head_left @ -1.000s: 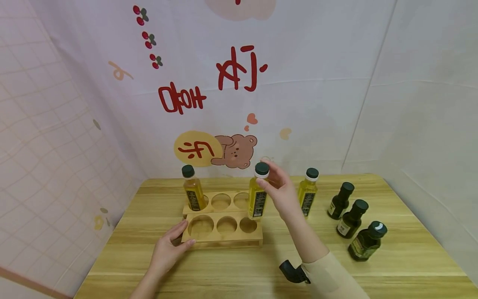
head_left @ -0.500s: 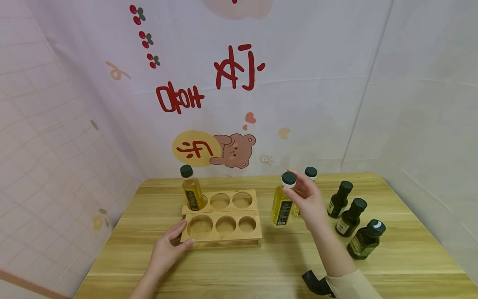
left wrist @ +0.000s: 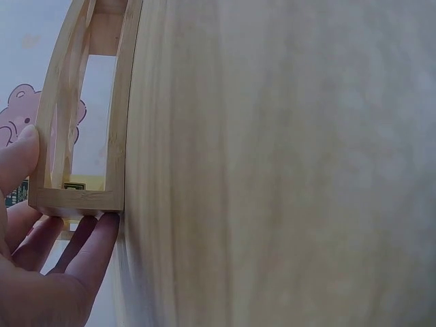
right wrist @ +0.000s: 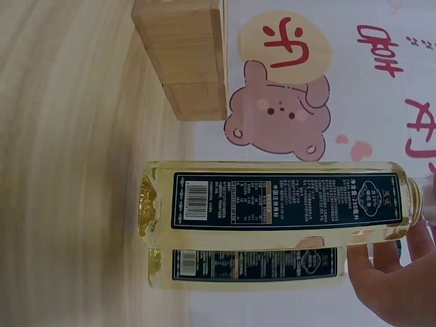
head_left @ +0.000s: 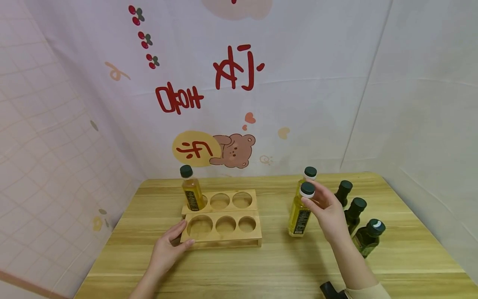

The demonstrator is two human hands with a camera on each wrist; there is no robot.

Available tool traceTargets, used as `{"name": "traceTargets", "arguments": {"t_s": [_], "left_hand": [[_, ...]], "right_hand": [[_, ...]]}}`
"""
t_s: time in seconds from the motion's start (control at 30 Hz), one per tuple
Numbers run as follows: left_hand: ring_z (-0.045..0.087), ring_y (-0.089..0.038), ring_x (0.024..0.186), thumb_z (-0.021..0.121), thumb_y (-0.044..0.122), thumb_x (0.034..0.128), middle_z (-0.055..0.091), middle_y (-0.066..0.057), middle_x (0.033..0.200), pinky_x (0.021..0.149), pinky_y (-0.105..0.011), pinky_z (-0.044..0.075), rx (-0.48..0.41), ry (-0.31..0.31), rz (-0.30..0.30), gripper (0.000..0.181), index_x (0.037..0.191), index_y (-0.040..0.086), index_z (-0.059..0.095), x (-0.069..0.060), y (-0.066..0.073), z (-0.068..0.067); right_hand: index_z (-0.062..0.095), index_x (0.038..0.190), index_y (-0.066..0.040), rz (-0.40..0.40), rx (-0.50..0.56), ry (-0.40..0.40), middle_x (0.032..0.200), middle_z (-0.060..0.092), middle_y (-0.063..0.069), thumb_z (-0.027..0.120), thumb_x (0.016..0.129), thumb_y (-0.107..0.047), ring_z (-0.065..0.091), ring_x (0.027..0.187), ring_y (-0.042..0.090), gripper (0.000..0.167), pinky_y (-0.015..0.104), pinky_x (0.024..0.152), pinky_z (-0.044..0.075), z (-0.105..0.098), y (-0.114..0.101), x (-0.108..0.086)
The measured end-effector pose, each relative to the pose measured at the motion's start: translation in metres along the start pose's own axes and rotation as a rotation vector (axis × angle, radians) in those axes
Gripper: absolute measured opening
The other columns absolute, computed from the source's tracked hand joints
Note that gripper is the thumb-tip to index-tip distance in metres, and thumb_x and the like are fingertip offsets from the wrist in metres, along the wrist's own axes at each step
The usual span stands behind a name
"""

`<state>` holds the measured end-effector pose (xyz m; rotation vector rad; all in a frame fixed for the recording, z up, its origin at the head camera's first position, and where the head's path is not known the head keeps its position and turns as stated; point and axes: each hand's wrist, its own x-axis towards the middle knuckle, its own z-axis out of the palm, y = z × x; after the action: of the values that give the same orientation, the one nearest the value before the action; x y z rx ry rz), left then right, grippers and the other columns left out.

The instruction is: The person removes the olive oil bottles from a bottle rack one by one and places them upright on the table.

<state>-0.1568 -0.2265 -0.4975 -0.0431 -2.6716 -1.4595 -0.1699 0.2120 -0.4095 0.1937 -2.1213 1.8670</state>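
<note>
My left hand (head_left: pixel 168 249) grips the left front corner of a two-tier wooden bottle rack (head_left: pixel 220 237). In the left wrist view the thumb lies on one face of the rack (left wrist: pixel 82 199) and the fingers bend against its end. To the right of the rack, my right hand (head_left: pixel 330 216) pinches a clear bottle of yellow oil (head_left: pixel 298 218) near its white neck, under the dark green cap. This bottle is upright; I cannot tell if its base touches the table. A similar oil bottle (head_left: pixel 310 172) stands behind it, partly hidden. One amber oil bottle (head_left: pixel 193 195) sits in the rack's back left hole.
Three dark bottles stand at the right: a slim one (head_left: pixel 344 191), a middle one (head_left: pixel 352 216) and a squat one (head_left: pixel 367 238), each partly covered by my right hand or arm. A printed cloth (head_left: pixel 306 104) hangs behind the wooden table (head_left: pixel 224 274).
My right hand has carried the oil bottle from above the rack's right end rightward and toward me, over the table. My left hand stays on the rack.
</note>
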Motion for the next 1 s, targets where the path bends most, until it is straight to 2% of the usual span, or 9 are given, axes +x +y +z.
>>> {"name": "traceTargets", "arguments": {"t_s": [0.13, 0.33, 0.57, 0.8, 1.0], "left_hand": [[0.037, -0.032, 0.14, 0.084, 0.026, 0.0814, 0.048, -0.008, 0.148, 0.111, -0.047, 0.033, 0.005, -0.001, -0.002, 0.07, 0.142, 0.005, 0.054, 0.0, 0.001, 0.0], [0.037, -0.032, 0.14, 0.084, 0.024, 0.0817, 0.048, -0.008, 0.148, 0.111, -0.048, 0.033, 0.002, -0.003, -0.001, 0.07, 0.142, 0.005, 0.054, 0.0, 0.002, 0.0], [0.038, -0.032, 0.139, 0.083, 0.025, 0.0821, 0.047, -0.01, 0.149, 0.109, -0.047, 0.037, -0.005, -0.007, -0.001, 0.071, 0.142, 0.004, 0.052, 0.0, 0.001, -0.001], [0.04, -0.032, 0.138, 0.084, 0.025, 0.0816, 0.048, -0.011, 0.148, 0.106, -0.044, 0.039, 0.004, 0.0, 0.009, 0.071, 0.141, 0.003, 0.053, -0.001, 0.001, 0.0], [0.04, -0.032, 0.138, 0.084, 0.028, 0.0805, 0.049, -0.01, 0.147, 0.108, -0.046, 0.036, 0.018, 0.003, 0.015, 0.072, 0.141, 0.003, 0.054, -0.001, 0.001, -0.001]], "right_hand": [[0.05, 0.143, -0.004, 0.013, -0.041, 0.011, 0.113, 0.067, -0.015, 0.069, 0.095, -0.01, 0.062, 0.104, 0.005, 0.053, 0.016, 0.084, 0.051, -0.009, 0.004, -0.004], [0.051, 0.143, -0.008, 0.03, -0.091, 0.031, 0.113, 0.066, -0.017, 0.068, 0.096, -0.013, 0.062, 0.103, 0.002, 0.051, 0.015, 0.083, 0.051, -0.02, 0.006, -0.011], [0.052, 0.144, -0.015, 0.042, -0.09, 0.036, 0.114, 0.066, -0.018, 0.068, 0.096, -0.013, 0.06, 0.1, 0.005, 0.05, 0.016, 0.081, 0.051, -0.027, 0.008, -0.014], [0.05, 0.144, -0.007, 0.03, -0.094, 0.032, 0.113, 0.066, -0.018, 0.067, 0.096, -0.01, 0.06, 0.098, 0.006, 0.052, 0.016, 0.08, 0.051, -0.028, 0.009, -0.015], [0.052, 0.143, -0.011, 0.007, -0.07, 0.009, 0.115, 0.066, -0.017, 0.068, 0.095, -0.008, 0.061, 0.101, 0.006, 0.051, 0.016, 0.081, 0.052, -0.029, 0.01, -0.015]]}}
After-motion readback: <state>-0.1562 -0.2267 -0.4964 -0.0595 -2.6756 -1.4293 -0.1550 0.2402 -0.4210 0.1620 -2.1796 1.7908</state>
